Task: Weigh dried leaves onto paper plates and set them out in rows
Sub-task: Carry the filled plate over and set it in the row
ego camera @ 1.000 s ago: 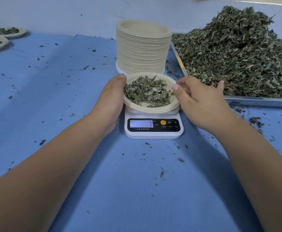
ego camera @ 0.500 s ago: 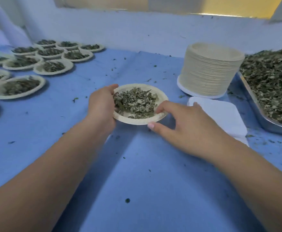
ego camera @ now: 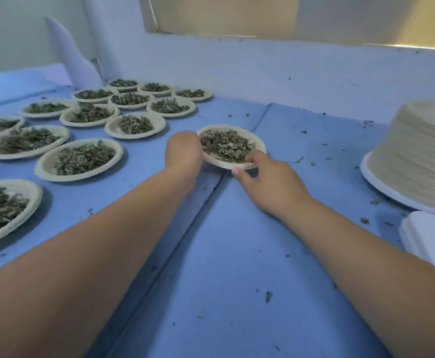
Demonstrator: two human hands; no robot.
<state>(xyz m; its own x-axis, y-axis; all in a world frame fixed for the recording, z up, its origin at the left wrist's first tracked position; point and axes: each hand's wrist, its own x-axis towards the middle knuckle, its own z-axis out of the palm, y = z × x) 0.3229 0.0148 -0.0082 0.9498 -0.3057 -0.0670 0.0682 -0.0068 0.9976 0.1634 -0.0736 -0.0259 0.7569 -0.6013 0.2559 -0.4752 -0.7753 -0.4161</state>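
A paper plate [ego camera: 259,146] heaped with dried leaves [ego camera: 226,145] hangs just above the blue table cover, held between both hands. My left hand [ego camera: 184,151] grips its left rim. Its near right rim is pinched by my right hand [ego camera: 268,180], thumb underneath. To the left, several filled plates [ego camera: 82,158] lie in rows on the cover, the nearest of them [ego camera: 136,125] a short gap from the held plate.
A tall stack of empty paper plates [ego camera: 423,156] stands at the right edge on a white base. The white scale's corner [ego camera: 433,236] shows below it. Leaf crumbs dot the blue cover [ego camera: 237,254]. A pale wall runs behind the table.
Both hands lifted the filled plate off the scale and carried it left and away toward the rows. My view swung left; the leaf pile left the frame.
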